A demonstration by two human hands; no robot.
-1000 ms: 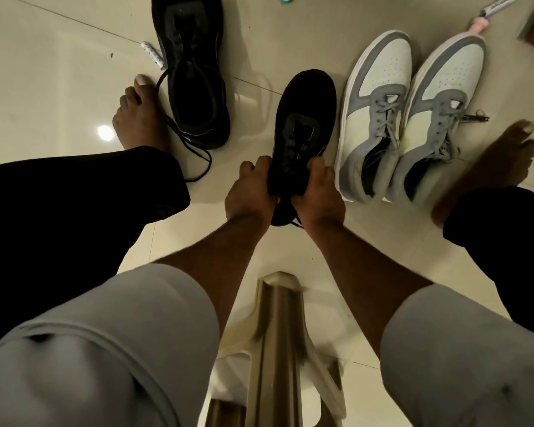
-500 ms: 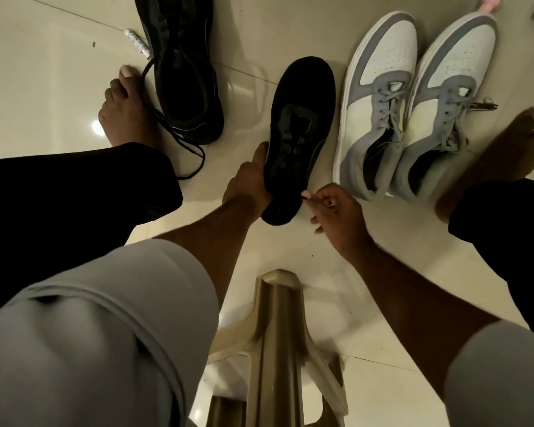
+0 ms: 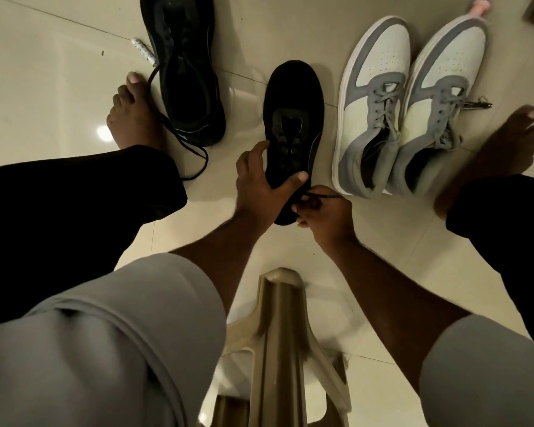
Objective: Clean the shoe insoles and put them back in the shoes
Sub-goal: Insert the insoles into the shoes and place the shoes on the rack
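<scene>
the black shoe (image 3: 293, 124) sits on the floor (image 3: 43, 87) between the other black shoe (image 3: 185, 75) and the grey-and-white pair (image 3: 410, 112). the left hand (image 3: 259, 186) grips its heel end, thumb laid over the collar, while the right hand (image 3: 324, 211) pinches a black lace (image 3: 324, 196) just beside the heel. this looks like loosening the shoe to reach the insole, which is not visible. next comes slackening the laces and widening the opening.

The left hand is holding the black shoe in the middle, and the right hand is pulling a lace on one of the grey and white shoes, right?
Not quite. The head view shows the right hand pinching a lace at the heel of the same black shoe that the left hand holds. The grey and white shoes lie untouched beside it.
</scene>
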